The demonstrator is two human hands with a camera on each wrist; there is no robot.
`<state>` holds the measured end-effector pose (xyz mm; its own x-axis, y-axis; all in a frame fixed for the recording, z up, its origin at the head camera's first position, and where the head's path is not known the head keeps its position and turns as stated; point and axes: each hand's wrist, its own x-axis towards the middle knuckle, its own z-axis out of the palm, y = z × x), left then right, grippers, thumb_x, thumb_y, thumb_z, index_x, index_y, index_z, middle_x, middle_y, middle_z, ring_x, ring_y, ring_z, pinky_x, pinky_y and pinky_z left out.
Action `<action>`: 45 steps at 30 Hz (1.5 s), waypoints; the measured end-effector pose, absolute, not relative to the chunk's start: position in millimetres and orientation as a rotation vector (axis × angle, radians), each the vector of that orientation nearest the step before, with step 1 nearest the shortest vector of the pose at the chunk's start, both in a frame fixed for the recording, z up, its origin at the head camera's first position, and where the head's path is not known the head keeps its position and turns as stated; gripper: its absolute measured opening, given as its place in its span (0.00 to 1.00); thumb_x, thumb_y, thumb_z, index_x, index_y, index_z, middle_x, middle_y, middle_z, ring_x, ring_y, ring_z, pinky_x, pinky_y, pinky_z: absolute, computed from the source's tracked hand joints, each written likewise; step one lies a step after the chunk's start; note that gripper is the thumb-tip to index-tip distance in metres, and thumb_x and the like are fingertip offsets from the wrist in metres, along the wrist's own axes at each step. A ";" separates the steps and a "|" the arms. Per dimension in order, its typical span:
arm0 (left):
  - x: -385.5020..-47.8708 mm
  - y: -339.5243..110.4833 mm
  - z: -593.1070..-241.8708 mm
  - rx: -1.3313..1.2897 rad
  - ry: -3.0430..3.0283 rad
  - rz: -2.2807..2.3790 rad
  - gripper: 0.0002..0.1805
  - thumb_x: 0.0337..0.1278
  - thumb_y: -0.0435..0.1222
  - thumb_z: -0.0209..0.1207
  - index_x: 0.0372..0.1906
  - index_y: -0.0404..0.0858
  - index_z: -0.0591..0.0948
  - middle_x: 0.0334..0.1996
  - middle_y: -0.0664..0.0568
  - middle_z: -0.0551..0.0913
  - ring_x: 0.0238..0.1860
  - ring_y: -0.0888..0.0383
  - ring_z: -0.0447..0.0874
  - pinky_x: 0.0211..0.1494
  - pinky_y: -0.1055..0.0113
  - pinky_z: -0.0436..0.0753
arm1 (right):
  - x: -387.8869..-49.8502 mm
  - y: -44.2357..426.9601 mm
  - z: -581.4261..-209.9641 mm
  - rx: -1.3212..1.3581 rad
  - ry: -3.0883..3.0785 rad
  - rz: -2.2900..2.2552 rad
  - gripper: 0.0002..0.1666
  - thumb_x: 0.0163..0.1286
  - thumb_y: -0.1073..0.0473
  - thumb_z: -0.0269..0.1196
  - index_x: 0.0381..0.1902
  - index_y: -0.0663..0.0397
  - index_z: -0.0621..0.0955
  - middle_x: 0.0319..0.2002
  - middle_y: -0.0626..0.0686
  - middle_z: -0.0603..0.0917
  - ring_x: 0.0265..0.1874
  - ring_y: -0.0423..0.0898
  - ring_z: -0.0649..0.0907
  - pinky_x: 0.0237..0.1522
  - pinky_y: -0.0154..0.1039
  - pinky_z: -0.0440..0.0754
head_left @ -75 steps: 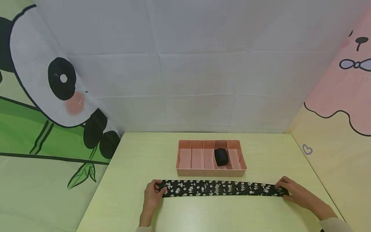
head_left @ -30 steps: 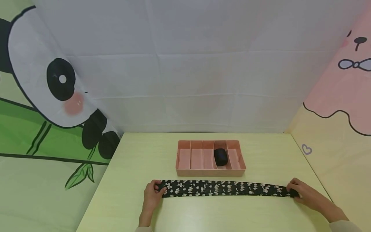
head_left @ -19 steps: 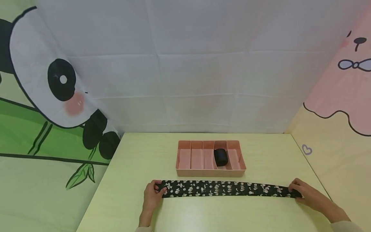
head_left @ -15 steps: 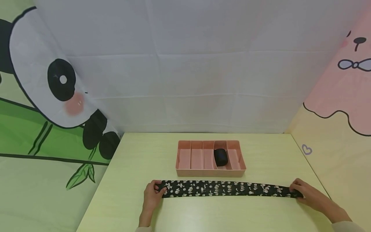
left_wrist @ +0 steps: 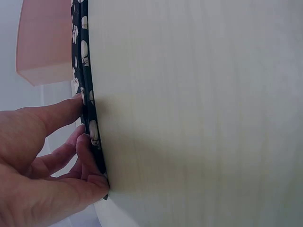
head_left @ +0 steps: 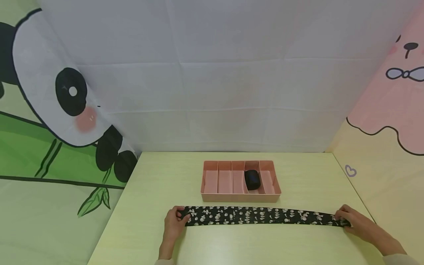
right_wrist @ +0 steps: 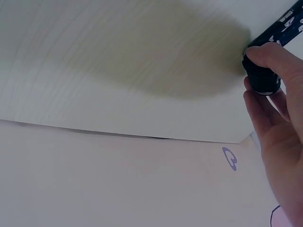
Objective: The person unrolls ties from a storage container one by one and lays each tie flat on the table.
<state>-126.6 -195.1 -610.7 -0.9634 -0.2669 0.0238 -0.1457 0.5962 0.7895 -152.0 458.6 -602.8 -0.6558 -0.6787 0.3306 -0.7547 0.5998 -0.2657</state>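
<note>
A long black cloth strip (head_left: 258,215) with a pale print lies across the table below the pink tray. My left hand (head_left: 173,223) holds its left end, thumb on the near edge and fingers curled at the end. In the left wrist view, the left thumb and fingers touch the strip's edge. At the opposite end, my right hand (head_left: 357,222) grips a thick, rolled-looking bunch of the cloth, which shows in the right wrist view as a dark bulge (right_wrist: 262,78) between thumb and fingers. Part of that bunch is hidden by the hand.
Behind the strip stands a pink divided tray (head_left: 240,198) with a small black rounded object (head_left: 252,179) in one compartment. The pale table (head_left: 159,176) meets a white cloth wall at the back and a printed wall close by the right hand.
My right hand has slid to the right, and more of the printed strip now lies flat on the table. The left hand, the strip's left end and the tray stay in place.
</note>
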 end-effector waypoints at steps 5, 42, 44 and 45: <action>-126.5 -195.0 -609.9 0.350 -2.678 -1.305 0.16 0.57 0.28 0.70 0.49 0.28 0.79 0.34 0.47 0.72 0.34 0.55 0.70 0.36 0.68 0.73 | -150.9 462.5 -600.3 1.163 -2.672 0.556 0.33 0.33 0.80 0.79 0.38 0.53 0.80 0.37 0.48 0.74 0.34 0.34 0.76 0.30 0.31 0.75; -127.3 -194.9 -611.1 0.370 -2.687 -1.303 0.17 0.58 0.29 0.71 0.49 0.30 0.80 0.35 0.47 0.72 0.35 0.56 0.70 0.36 0.68 0.73 | -136.9 477.7 -601.4 0.697 -2.807 0.187 0.30 0.34 0.76 0.81 0.32 0.48 0.80 0.34 0.46 0.77 0.29 0.46 0.79 0.28 0.46 0.81; -127.3 -195.2 -611.2 0.371 -2.686 -1.303 0.17 0.58 0.29 0.71 0.49 0.29 0.80 0.35 0.47 0.72 0.35 0.56 0.70 0.36 0.68 0.73 | -136.6 478.2 -600.4 0.677 -2.824 0.172 0.28 0.36 0.76 0.80 0.32 0.50 0.80 0.34 0.48 0.77 0.30 0.49 0.79 0.30 0.49 0.82; -127.3 -195.4 -611.2 0.368 -2.684 -1.304 0.17 0.58 0.29 0.71 0.50 0.29 0.80 0.35 0.47 0.73 0.35 0.55 0.71 0.36 0.68 0.73 | -136.2 478.5 -600.0 0.671 -2.820 0.160 0.27 0.36 0.76 0.80 0.31 0.51 0.80 0.34 0.48 0.77 0.30 0.51 0.79 0.30 0.50 0.81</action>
<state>-127.3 -195.4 -611.2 -0.9611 -0.2757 0.0143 -0.1592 0.5959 0.7871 -136.2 478.5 -600.0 -0.8666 -0.4294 0.2542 -0.4554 0.8888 -0.0509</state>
